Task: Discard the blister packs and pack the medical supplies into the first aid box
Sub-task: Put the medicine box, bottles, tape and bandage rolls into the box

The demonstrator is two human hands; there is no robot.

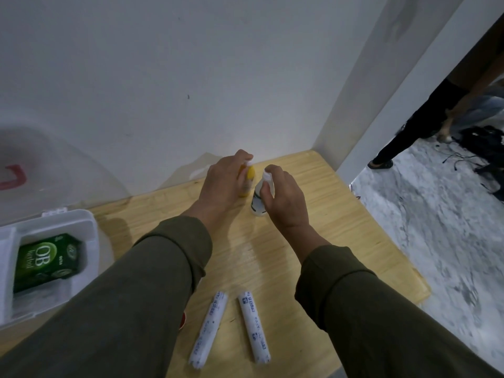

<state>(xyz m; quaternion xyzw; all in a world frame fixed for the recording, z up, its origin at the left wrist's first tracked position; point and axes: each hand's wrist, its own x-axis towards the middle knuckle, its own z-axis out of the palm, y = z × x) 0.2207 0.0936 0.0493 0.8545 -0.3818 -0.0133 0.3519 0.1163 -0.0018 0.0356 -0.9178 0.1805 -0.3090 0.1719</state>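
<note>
While the wooden surface (341, 203) meets a white wall at its far edge and drops off to the right, both hands work near that far edge. Left hand (222, 177) curls around an upright yellow bottle (249, 181); right hand (283, 195) grips an upright white bottle (257, 203). Two wrapped bandage rolls (253, 326) lie lengthwise near the front. An open white plastic first aid box (81, 222) at left holds a green carton (46, 260).

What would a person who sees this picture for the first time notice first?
Two hands meet at the far edge of the wooden table: the left hand grips a yellow bottle, the right hand a white bottle. Two white bandage rolls lie near the front edge. At far left, an open white first aid box holds a green carton.
</note>
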